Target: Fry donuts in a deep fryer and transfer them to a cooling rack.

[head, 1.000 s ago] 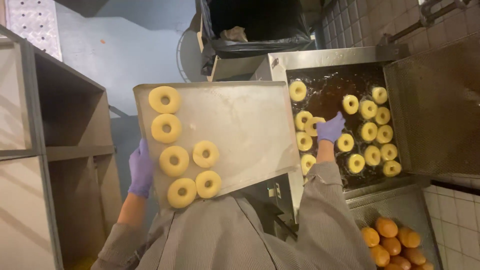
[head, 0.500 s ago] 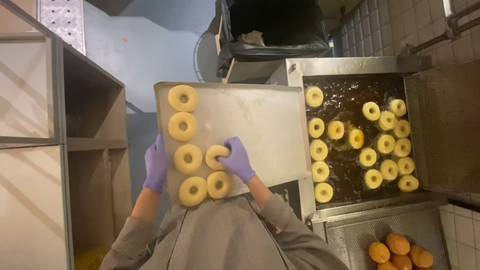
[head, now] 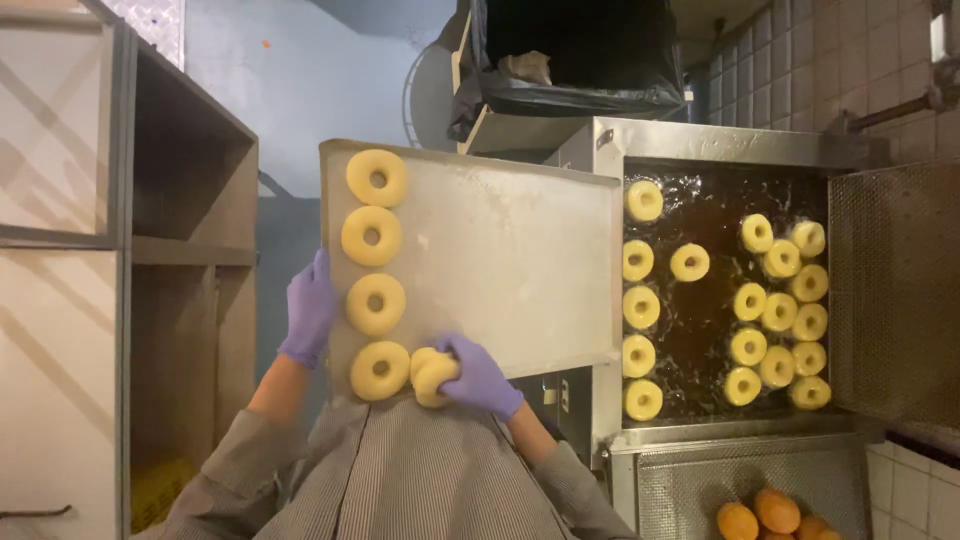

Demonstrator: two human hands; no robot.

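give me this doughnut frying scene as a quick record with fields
left hand: left hand in a purple glove grips the tray's left edge
right hand: right hand lifting a raw doughnut at the near edge
on tray: four more raw rings in a column
fryer: fryer of dark oil with floating pale rings
below fryer: browned doughnuts

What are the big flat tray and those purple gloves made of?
The tray looks like dull, pale metal: flat, thin-edged, with a floury, scuffed surface. The gloves on the left hand and right hand look like thin stretchy rubber, maybe nitrile: smooth, purple, clinging tightly.
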